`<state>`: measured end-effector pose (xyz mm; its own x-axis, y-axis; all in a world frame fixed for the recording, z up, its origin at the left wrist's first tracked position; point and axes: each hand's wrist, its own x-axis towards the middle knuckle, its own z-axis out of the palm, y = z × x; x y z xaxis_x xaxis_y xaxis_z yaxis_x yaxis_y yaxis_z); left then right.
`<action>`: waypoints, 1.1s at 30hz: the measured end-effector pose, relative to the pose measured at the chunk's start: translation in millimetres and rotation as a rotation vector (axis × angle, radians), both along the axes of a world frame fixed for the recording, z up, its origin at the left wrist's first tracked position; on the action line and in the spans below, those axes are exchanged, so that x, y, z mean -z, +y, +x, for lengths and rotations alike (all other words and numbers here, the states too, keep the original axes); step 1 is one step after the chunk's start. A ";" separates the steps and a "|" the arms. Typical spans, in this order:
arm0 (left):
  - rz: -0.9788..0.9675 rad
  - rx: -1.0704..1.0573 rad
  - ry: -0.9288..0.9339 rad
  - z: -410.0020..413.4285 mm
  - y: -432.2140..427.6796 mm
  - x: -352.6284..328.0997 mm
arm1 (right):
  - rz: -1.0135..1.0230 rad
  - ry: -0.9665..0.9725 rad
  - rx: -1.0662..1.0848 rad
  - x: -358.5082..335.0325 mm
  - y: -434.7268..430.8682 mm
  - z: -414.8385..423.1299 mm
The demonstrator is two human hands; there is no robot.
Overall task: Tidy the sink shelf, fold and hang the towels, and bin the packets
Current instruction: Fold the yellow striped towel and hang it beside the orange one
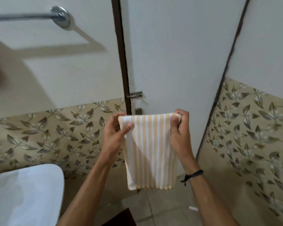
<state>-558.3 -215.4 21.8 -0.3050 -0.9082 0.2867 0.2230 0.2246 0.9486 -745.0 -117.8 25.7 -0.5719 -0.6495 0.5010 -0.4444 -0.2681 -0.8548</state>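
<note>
Striped towel (151, 150): folded, held up before the door (170, 54); towel rail (24, 17) upper left, well apart; left hand (115, 130) pinches one top corner, right hand (180, 128) grips the other. Folding seemingly near done; hanging left; shelf, packets unseen.

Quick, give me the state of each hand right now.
Left hand: pinches the top left corner of the striped towel.
Right hand: grips the towel's top right corner, fingers curled round it.
</note>
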 end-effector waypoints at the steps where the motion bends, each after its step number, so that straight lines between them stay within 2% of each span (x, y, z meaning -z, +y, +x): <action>1: 0.026 -0.039 0.084 2.8 -0.8 -3.3 | -0.028 0.032 0.001 -3.2 -7.1 3.3; 5: 0.047 -0.144 0.198 15.1 2.2 -13.2 | -0.196 0.071 0.076 -13.6 -34.6 23.9; 10: 0.115 -0.110 0.043 37.5 12.5 -19.5 | -0.363 0.036 -0.026 -35.2 -63.2 50.9; 15: -0.007 -0.455 0.113 44.5 19.2 -42.1 | -0.455 0.166 -0.114 -50.4 -82.3 66.6; 20: -0.153 -0.698 0.001 63.8 -6.4 -71.3 | -0.537 0.289 -0.120 -79.1 -109.3 82.9; 27: -0.350 -0.715 0.114 114.5 -59.5 -149.0 | -0.617 0.351 -0.158 -163.0 -170.0 121.8; 33: -0.476 -0.815 0.073 173.9 -142.3 -237.4 | -0.576 0.390 -0.193 -256.4 -246.1 171.2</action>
<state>-384.5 -357.8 259.2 0.4047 -0.6162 0.6757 -0.1180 0.6975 0.7068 -573.8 -363.9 282.0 -0.1829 -0.2920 0.9388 -0.5877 -0.7330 -0.3425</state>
